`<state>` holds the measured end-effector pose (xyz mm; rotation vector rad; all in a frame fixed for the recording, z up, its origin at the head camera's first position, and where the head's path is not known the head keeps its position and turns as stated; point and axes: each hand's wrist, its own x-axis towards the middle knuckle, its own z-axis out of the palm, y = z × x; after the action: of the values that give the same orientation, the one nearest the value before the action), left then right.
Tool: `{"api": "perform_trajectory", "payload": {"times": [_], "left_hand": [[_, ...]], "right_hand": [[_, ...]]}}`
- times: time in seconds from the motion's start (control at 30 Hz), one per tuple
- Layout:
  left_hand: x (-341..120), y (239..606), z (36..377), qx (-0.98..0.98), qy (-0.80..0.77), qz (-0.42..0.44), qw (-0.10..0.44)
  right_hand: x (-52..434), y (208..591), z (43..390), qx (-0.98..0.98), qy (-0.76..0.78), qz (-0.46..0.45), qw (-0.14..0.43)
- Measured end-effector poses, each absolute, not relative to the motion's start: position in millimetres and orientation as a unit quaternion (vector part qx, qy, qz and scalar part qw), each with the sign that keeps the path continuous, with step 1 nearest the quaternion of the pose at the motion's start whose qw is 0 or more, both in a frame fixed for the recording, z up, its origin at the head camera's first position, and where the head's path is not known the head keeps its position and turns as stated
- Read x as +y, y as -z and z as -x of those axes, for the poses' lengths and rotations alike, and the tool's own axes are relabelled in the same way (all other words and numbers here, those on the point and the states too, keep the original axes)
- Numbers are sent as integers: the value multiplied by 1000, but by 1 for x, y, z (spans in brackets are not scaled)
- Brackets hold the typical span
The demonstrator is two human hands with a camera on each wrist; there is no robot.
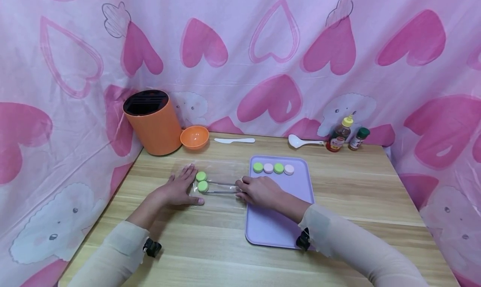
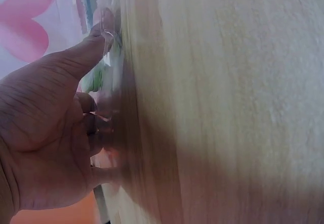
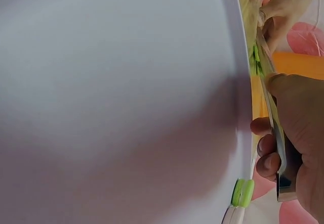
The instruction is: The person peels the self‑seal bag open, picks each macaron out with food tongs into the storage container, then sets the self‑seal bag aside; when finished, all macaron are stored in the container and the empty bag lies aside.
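The right hand (image 1: 259, 191) is curled around a pair of metal tongs (image 1: 221, 187), and the tips of the tongs are squeezed on a green round piece (image 1: 203, 186) that sits in a clear plastic bag (image 1: 216, 180) on the wooden table (image 1: 338, 203). The left hand (image 1: 179, 189) lies flat with fingers spread and presses down on the edge of the bag to keep it from sliding. A second green round piece (image 1: 201, 176) lies just beside the first one, and I think it is in the bag too, but the plastic is hard to see. To do this well, the tongs should squeeze gently and lift slowly, so the piece does not slip out or bump its neighbor. The purple tray (image 1: 300, 182) is just beside the right hand, with lots of bare room in its near part. At its far end a row of four round pieces (image 1: 273, 168), green and pale pink, sits close to the rim. Farther back stand an orange bucket (image 1: 153, 122), a small orange bowl (image 1: 194, 137), a white knife (image 1: 234, 140), a white spoon (image 1: 300, 142) and two bottles (image 1: 347, 135).
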<state>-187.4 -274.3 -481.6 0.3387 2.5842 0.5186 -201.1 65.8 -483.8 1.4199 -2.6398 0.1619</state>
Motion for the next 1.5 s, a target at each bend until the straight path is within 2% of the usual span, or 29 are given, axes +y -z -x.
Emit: {"api": "perform_trajectory", "payload": {"times": [0.8,1.33,1.5], "left_hand": [[-275,477,187,940,-205,-123,243],[-273,480,186,946,-187,-131,229],[-273,482,186,946,-186,-132,231]], "right_hand": [[70,481,204,-876,-40,-473,83],[122,470,206,-885,-64,-444,120],[146,467,202,-895,-71,-426,111]]}}
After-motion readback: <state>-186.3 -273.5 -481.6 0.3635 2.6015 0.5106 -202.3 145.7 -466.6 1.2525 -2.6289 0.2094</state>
